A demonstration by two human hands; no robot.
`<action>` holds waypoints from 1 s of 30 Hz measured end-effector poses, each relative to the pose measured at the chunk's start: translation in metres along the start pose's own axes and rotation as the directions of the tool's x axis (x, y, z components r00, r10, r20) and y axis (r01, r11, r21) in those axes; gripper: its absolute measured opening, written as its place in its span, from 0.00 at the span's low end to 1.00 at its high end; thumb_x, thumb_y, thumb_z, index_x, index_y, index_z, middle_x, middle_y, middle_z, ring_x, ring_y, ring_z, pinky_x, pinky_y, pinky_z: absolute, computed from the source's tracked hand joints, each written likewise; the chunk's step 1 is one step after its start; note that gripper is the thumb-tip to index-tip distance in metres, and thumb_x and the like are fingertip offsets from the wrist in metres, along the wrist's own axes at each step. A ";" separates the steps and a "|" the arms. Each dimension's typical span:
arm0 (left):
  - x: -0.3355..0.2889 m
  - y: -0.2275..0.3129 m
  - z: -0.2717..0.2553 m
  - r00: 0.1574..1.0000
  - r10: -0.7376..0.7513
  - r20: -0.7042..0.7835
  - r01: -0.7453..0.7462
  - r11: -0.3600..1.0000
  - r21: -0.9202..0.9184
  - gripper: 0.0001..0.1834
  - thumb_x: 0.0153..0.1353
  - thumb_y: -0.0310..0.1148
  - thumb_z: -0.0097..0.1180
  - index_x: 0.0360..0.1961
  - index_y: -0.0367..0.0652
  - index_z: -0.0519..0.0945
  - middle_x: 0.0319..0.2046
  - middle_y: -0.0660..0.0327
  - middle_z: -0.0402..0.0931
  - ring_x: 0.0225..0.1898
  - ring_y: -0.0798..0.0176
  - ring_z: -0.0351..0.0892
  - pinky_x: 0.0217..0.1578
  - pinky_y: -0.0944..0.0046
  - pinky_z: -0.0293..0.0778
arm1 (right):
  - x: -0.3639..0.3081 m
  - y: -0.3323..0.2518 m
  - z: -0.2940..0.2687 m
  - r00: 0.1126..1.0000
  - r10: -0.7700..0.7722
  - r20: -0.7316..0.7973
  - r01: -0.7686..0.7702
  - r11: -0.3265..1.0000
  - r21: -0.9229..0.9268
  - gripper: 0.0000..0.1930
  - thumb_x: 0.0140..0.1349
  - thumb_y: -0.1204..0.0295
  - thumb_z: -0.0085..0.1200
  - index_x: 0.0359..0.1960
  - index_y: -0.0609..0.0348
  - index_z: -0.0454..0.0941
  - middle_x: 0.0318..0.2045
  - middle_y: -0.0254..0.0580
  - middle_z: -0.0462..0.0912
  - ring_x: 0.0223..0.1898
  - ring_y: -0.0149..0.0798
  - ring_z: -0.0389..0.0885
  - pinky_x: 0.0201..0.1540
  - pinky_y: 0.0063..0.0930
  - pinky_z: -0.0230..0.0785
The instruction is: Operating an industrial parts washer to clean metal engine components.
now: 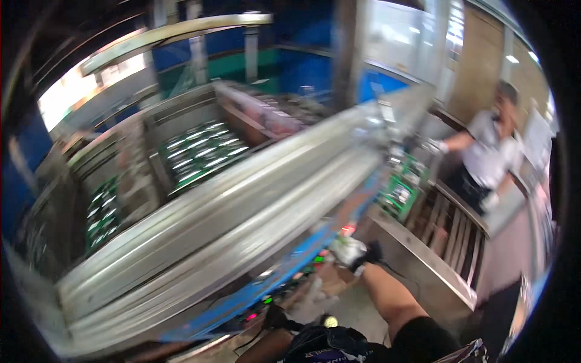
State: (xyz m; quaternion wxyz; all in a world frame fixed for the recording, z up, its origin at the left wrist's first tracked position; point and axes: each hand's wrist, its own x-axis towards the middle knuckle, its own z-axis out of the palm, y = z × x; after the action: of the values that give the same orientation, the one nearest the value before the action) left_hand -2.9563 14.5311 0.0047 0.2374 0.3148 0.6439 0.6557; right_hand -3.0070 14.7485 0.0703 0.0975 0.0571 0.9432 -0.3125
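The whole picture is smeared by motion. My right hand (348, 251), in a whitish glove with a black band at the wrist, reaches to the edge of a blue rail (284, 272). Small red and green lights (319, 259) glow beside it on what looks like a control panel; whether my fingers touch it I cannot tell. My left forearm (261, 349) enters low, and a blurred whitish shape past its dark wrist appears to be my left hand (311, 300). The fingers of both hands are too blurred to read.
A long metal trough (242, 206) runs diagonally across. Beyond it, bins hold green crates (203, 151) with shiny contents. A green crate (399, 190) stands at right near a slatted metal frame (451, 233). A person in a white shirt (487, 145) works there, a gloved hand near the crate.
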 end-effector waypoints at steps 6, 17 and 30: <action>0.072 0.016 0.048 0.931 -0.365 0.028 0.338 0.828 -0.447 0.40 0.63 0.31 0.60 0.73 0.47 0.54 0.52 0.58 0.74 0.46 0.61 0.78 0.47 0.60 0.79 | 0.036 0.071 0.028 0.946 -0.284 -0.157 0.276 0.959 -0.072 0.19 0.73 0.58 0.37 0.36 0.53 0.80 0.31 0.44 0.83 0.36 0.45 0.83 0.42 0.39 0.76; 0.150 -0.018 0.054 0.973 -0.153 -0.174 -0.016 0.706 -0.708 0.22 0.53 0.29 0.55 0.52 0.41 0.76 0.50 0.57 0.76 0.52 0.57 0.77 0.54 0.58 0.72 | -0.022 0.021 -0.033 0.972 0.036 -0.231 -0.006 0.991 0.132 0.26 0.55 0.42 0.54 0.35 0.55 0.83 0.34 0.51 0.84 0.41 0.47 0.84 0.46 0.42 0.73; 0.201 -0.045 0.020 0.865 -0.501 -0.024 0.354 0.643 -0.679 0.24 0.63 0.61 0.53 0.47 0.54 0.75 0.36 0.68 0.74 0.28 0.69 0.63 0.24 0.69 0.53 | 0.013 -0.063 -0.217 0.296 -0.541 -0.787 0.349 0.828 -0.438 0.43 0.26 0.58 0.72 0.52 0.59 0.76 0.50 0.48 0.74 0.58 0.52 0.69 0.69 0.62 0.45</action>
State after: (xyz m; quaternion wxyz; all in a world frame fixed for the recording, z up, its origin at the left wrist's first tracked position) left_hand -3.0841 14.6916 -0.0189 0.4116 -0.0214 0.4504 0.7920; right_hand -3.0628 14.8291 0.2743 -0.4979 -0.0620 0.8500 -0.1607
